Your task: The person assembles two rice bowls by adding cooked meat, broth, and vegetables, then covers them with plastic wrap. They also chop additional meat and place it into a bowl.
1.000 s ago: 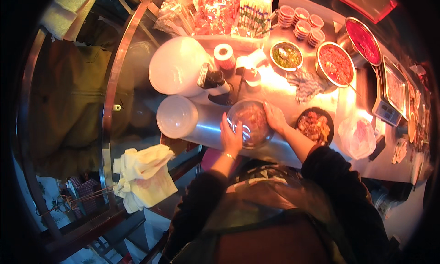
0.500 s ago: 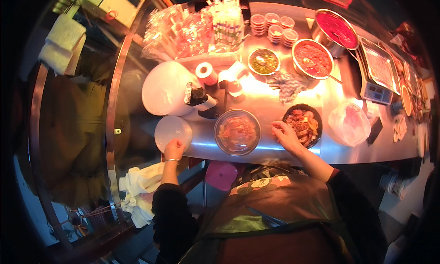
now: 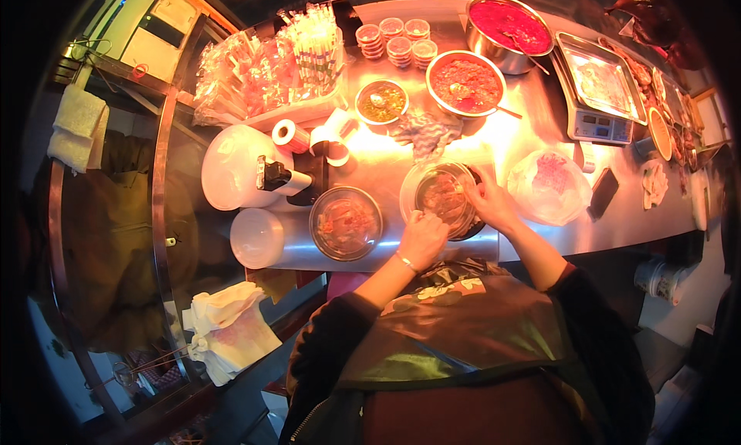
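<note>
A clear round plastic lid (image 3: 421,184) lies tilted over a black bowl of food (image 3: 465,230), covering most of it and reaching past its left side. My left hand (image 3: 424,240) is closed on the lid's near rim. At the right side, my right hand (image 3: 492,203) pinches the lid's edge beside the bowl. To the left stands another round bowl of food (image 3: 346,223) under a clear lid. Farther left lies a stack of translucent round lids (image 3: 257,238) at the counter's front edge.
Behind my hands sit a crumpled striped cloth (image 3: 426,134), a bowl of green sauce (image 3: 381,101), a bowl of red sauce (image 3: 466,84) and a deep red-filled pot (image 3: 509,32). A bagged tub (image 3: 549,188) and a scale (image 3: 599,126) stand right, a large white tub (image 3: 235,167) left.
My left hand has moved right from the lid stack to the black bowl, carrying a clear lid. My right hand has come to that lid's edge. The whole view has shifted.
</note>
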Action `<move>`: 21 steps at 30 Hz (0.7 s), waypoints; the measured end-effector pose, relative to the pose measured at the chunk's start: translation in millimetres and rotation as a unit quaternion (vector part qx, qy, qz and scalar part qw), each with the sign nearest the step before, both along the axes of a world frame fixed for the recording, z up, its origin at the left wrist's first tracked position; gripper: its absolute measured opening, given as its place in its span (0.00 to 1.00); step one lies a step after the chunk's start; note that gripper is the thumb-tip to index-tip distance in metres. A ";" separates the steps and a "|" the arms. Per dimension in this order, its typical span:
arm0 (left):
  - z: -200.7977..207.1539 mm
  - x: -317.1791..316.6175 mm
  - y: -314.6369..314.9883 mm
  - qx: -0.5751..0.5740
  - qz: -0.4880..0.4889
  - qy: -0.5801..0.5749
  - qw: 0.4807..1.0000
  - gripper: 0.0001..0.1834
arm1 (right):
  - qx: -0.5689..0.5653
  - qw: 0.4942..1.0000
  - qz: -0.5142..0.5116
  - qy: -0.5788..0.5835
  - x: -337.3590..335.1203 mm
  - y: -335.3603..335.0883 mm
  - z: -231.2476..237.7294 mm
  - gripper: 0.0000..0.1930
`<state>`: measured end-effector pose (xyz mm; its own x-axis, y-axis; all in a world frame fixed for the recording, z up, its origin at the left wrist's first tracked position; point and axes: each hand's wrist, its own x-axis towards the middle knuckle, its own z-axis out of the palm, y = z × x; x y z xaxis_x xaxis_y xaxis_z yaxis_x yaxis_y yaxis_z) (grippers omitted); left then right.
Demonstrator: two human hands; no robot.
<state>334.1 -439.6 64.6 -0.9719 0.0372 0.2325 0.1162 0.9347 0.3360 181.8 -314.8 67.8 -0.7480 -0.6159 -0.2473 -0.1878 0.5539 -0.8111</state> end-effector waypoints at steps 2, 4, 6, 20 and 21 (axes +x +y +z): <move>-8.5 -19.2 14.5 0.050 -0.002 -0.002 0.999 0.16 | 0.039 0.999 0.013 0.031 -12.7 14.6 -13.0 0.25; -15.3 -28.8 22.3 0.072 0.089 -0.067 0.991 0.27 | 0.103 0.994 0.008 0.031 -14.9 24.2 -28.8 0.25; -22.4 -35.3 28.6 0.045 0.194 -0.032 0.979 0.33 | 0.076 0.996 0.032 0.031 -18.9 33.9 -40.8 0.25; -39.7 -38.3 66.1 0.029 0.246 -0.082 0.965 0.40 | 0.185 0.906 0.110 -0.366 -79.7 42.8 -32.2 0.20; -39.0 -38.2 64.4 0.029 0.240 -0.089 0.966 0.41 | 0.143 0.918 0.120 -0.351 -81.5 39.0 -30.2 0.20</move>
<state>295.9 -375.3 25.6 -0.8989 -0.4355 0.0483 -0.3902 0.8456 0.3643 100.3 -275.9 37.6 -0.1945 -0.5764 -0.7937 0.1803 0.7743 -0.6065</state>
